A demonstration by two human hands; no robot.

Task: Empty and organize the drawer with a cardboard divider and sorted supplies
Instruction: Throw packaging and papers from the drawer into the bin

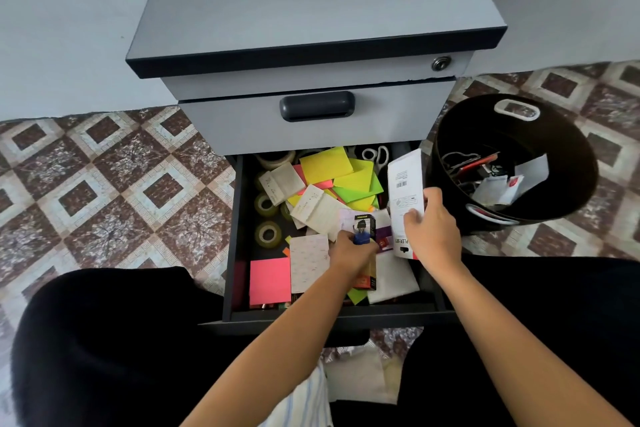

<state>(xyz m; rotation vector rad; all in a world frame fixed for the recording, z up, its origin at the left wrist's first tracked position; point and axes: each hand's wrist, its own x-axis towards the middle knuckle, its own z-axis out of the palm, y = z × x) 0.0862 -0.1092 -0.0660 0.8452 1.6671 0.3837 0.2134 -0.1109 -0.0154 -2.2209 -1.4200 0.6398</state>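
The lower drawer (237, 218) of a grey cabinet stands pulled out and holds mixed supplies. Inside lie yellow and green sticky notes (341, 173), a pink pad (270, 281), tape rolls (268, 234), white note pads (308, 262) and scissors (375, 154). My left hand (351, 251) reaches into the drawer and grips a small dark printed box (363, 227). My right hand (433, 229) holds a white stapler-set box (405, 194) upright over the drawer's right side.
A black bin (568, 180) with paper scraps and clips stands on the patterned tile floor right of the drawer. The closed upper drawer with its dark handle (317, 106) overhangs the back. My dark-clothed knees flank the drawer front.
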